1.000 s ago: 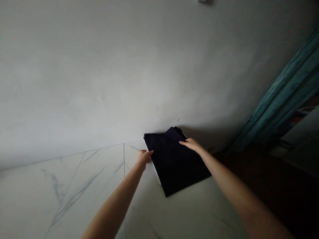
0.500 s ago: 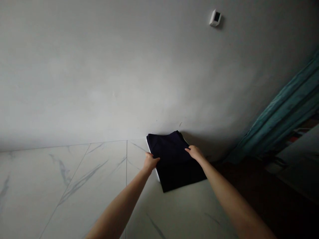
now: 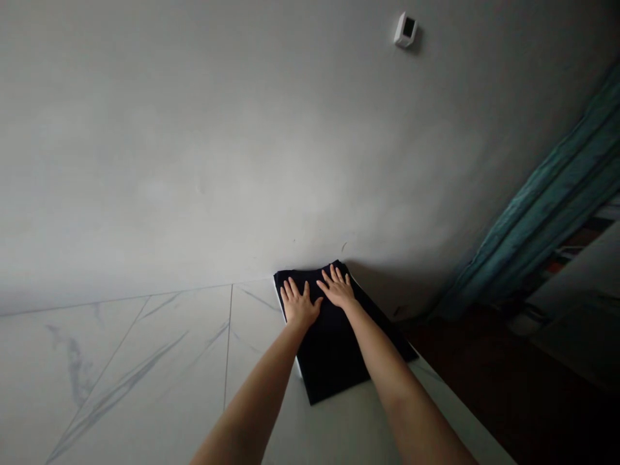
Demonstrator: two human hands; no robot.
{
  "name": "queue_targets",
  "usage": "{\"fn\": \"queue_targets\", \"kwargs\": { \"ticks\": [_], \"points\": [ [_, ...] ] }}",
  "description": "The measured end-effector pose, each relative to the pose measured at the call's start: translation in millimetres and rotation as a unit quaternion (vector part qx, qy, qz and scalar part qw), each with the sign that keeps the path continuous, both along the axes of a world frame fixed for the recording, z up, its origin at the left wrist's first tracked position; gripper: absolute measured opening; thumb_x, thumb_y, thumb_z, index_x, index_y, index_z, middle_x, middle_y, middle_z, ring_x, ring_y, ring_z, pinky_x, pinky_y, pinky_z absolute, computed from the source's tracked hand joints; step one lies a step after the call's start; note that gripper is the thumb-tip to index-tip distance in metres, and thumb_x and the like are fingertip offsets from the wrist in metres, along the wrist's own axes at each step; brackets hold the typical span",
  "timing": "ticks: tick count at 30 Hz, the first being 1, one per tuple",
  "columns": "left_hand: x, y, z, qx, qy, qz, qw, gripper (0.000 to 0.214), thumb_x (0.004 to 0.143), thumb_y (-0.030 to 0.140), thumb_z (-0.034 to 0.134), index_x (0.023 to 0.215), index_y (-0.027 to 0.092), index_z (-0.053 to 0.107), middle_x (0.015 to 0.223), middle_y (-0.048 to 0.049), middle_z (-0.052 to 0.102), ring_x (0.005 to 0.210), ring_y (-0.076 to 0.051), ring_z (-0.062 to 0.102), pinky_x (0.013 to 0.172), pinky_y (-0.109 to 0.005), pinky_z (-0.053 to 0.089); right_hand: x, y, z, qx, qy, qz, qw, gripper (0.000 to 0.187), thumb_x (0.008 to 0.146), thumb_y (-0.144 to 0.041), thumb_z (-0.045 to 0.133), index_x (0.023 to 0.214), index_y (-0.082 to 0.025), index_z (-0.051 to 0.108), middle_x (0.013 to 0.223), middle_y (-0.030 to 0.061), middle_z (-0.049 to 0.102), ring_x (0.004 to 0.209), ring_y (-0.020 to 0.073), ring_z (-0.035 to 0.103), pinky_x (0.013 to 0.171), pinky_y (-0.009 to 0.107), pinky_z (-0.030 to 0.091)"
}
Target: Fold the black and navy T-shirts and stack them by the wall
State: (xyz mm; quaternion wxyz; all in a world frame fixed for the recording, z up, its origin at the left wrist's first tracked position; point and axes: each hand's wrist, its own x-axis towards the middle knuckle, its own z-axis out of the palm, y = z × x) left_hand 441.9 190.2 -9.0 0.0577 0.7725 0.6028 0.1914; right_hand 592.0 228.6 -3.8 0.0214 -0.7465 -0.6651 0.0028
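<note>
A stack of dark folded cloth [image 3: 334, 361], navy to black, lies on the marble-patterned surface [image 3: 145, 387] with its far edge against the wall. A thin white edge shows beneath it on the left side. My left hand [image 3: 300, 307] rests flat on the upper left of the cloth, fingers spread. Close beside it, my right hand [image 3: 338, 287] lies on the upper right part with its fingers also apart. Neither hand grips anything. My forearms cover part of the cloth's near side, and whether it is a garment I cannot tell.
A grey-white wall [image 3: 217, 161] rises behind the surface. High on it sits a small white device [image 3: 405, 30] with a dark screen. A teal curtain [image 3: 537, 194] hangs at the right, beside a dark floor [image 3: 475, 368] beyond the surface's right edge.
Both hands have let go of the cloth's left and right edges and moved inward and up onto its top, fingers now spread. The view has shifted slightly.
</note>
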Motion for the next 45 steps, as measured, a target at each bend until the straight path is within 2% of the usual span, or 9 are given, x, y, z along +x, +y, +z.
{"fn": "queue_targets", "kwargs": {
  "ticks": [7, 13, 16, 19, 26, 31, 36, 40, 45],
  "points": [
    [-5, -5, -10.7, 0.005, 0.010, 0.001, 1.000, 0.071, 0.085, 0.068, 0.048, 0.144, 0.028, 0.048, 0.156, -0.0188, 0.032, 0.145, -0.045, 0.018, 0.113, -0.065, 0.011, 11, 8, -13.3, -0.005, 0.019, -0.019, 1.000, 0.066, 0.097, -0.064, 0.020, 0.155, -0.031, 0.022, 0.164, 0.0050, 0.000, 0.150, 0.0257, 0.007, 0.118, 0.052, 0.010],
    [-5, -4, -3.1, -0.006, 0.014, -0.005, 1.000, 0.065, 0.089, 0.059, 0.047, 0.144, 0.025, 0.048, 0.156, -0.0170, 0.033, 0.145, -0.044, 0.018, 0.115, -0.062, 0.009, -1, 0, 5.3, -0.022, 0.026, -0.033, 0.999, 0.061, 0.100, -0.057, 0.019, 0.154, -0.028, 0.024, 0.164, 0.0054, 0.004, 0.150, 0.0245, 0.007, 0.118, 0.051, 0.007],
    [-7, -4, 7.1, -0.010, 0.019, 0.000, 1.000, 0.056, 0.094, 0.046, 0.043, 0.145, 0.022, 0.047, 0.156, -0.0150, 0.034, 0.145, -0.041, 0.023, 0.117, -0.057, 0.013, -15, -21, 12.6, 0.001, 0.035, -0.046, 0.998, 0.062, 0.101, -0.054, 0.018, 0.154, -0.022, 0.028, 0.163, 0.0111, 0.014, 0.150, 0.0273, 0.011, 0.117, 0.056, 0.005],
    [-7, -15, 12.7, 0.015, 0.019, -0.012, 1.000, 0.054, 0.096, 0.038, 0.040, 0.147, 0.020, 0.044, 0.157, -0.0147, 0.032, 0.145, -0.040, 0.023, 0.117, -0.058, 0.012, -25, -57, 5.7, 0.041, 0.036, -0.008, 0.998, 0.058, 0.101, -0.053, 0.021, 0.151, -0.027, 0.034, 0.161, 0.0097, 0.022, 0.149, 0.0293, 0.014, 0.115, 0.061, 0.006],
    [2, -52, -7.1, 0.017, 0.025, -0.077, 0.997, 0.054, 0.097, 0.045, 0.036, 0.148, 0.025, 0.042, 0.158, -0.0121, 0.032, 0.147, -0.039, 0.016, 0.116, -0.061, 0.012, -22, -107, -18.1, 0.028, 0.016, -0.004, 0.999, 0.051, 0.102, -0.047, 0.027, 0.152, -0.039, 0.026, 0.164, 0.0052, 0.012, 0.149, 0.0359, 0.009, 0.112, 0.066, 0.006],
    [-2, -30, 4.9, -0.005, 0.023, -0.085, 0.996, 0.055, 0.096, 0.047, 0.041, 0.141, 0.018, 0.052, 0.154, -0.0161, 0.038, 0.144, -0.040, 0.026, 0.117, -0.056, 0.016, -15, -85, 1.0, -0.040, 0.051, -0.008, 0.998, 0.055, 0.100, -0.053, 0.029, 0.152, -0.034, 0.031, 0.162, 0.0090, 0.021, 0.146, 0.0377, 0.019, 0.110, 0.068, 0.014],
    [-11, 20, 18.3, 0.052, 0.006, 0.002, 0.999, 0.067, 0.095, 0.045, 0.042, 0.145, 0.000, 0.042, 0.154, -0.0249, 0.032, 0.146, -0.036, 0.022, 0.120, -0.046, 0.014, 1, -38, 21.7, 0.045, 0.021, 0.018, 0.999, 0.063, 0.099, -0.055, 0.029, 0.152, -0.021, 0.032, 0.163, 0.0108, 0.014, 0.149, 0.0300, 0.014, 0.117, 0.052, 0.012],
    [-15, 43, 4.5, 0.042, 0.011, 0.012, 0.999, 0.074, 0.092, 0.046, 0.049, 0.146, -0.004, 0.037, 0.155, -0.0280, 0.027, 0.148, -0.036, 0.017, 0.121, -0.045, 0.010, 11, -3, 17.6, 0.027, 0.018, 0.019, 0.999, 0.066, 0.099, -0.054, 0.029, 0.154, -0.016, 0.027, 0.164, 0.0115, 0.008, 0.150, 0.0255, 0.009, 0.119, 0.046, 0.009],
    [-17, 46, -17.0, 0.046, -0.005, 0.002, 0.999, 0.077, 0.090, 0.047, 0.052, 0.147, -0.002, 0.035, 0.155, -0.0294, 0.025, 0.147, -0.039, 0.016, 0.119, -0.050, 0.015, 18, 14, -5.1, 0.026, 0.045, -0.005, 0.999, 0.069, 0.098, -0.062, 0.026, 0.155, -0.025, 0.021, 0.164, 0.0076, 0.003, 0.149, 0.0284, 0.012, 0.118, 0.050, 0.013]
  ]
}}
